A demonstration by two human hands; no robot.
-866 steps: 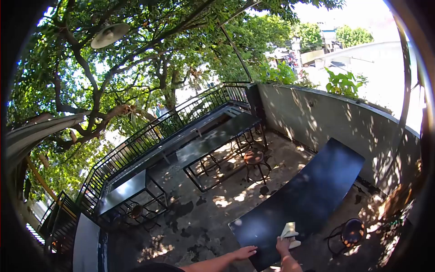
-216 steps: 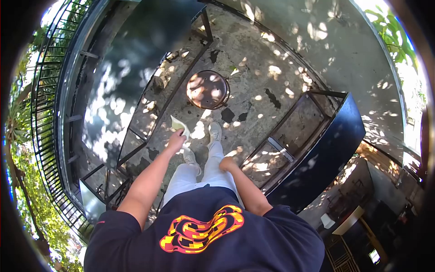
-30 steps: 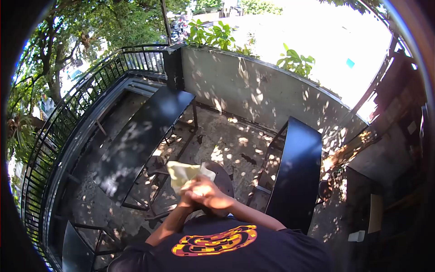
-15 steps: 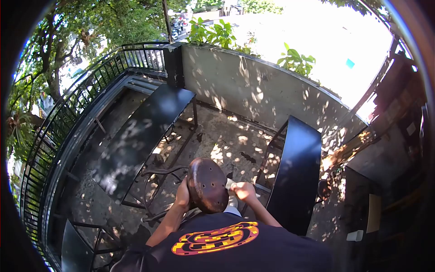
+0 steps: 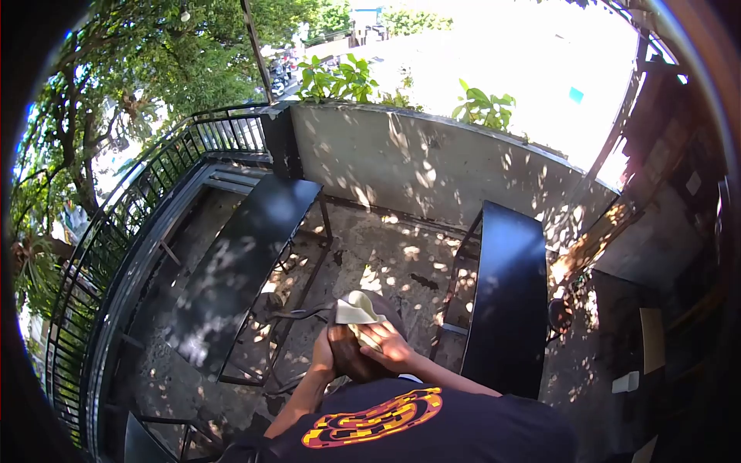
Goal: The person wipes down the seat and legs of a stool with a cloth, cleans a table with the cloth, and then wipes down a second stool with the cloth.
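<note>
Just in front of my body is a stool with a round, dark brown seat, its face turned up toward me. A curved metal leg shows to the left of the seat. My left hand grips the seat's left edge, fingers mostly hidden behind it. A cream cloth lies over the upper part of the seat, partly folded. My right hand holds this cloth against the seat, its fingers pointing up and left and covering part of it.
Long black tables stand to the left and right. A black railing curves along the left, joining a grey wall ahead. At the lower right are a small white container and a piece of cardboard.
My right hand has moved from the seat's right edge onto its face, and the cloth, bunched before, is now spread over the seat. The head view has tilted slightly up.
</note>
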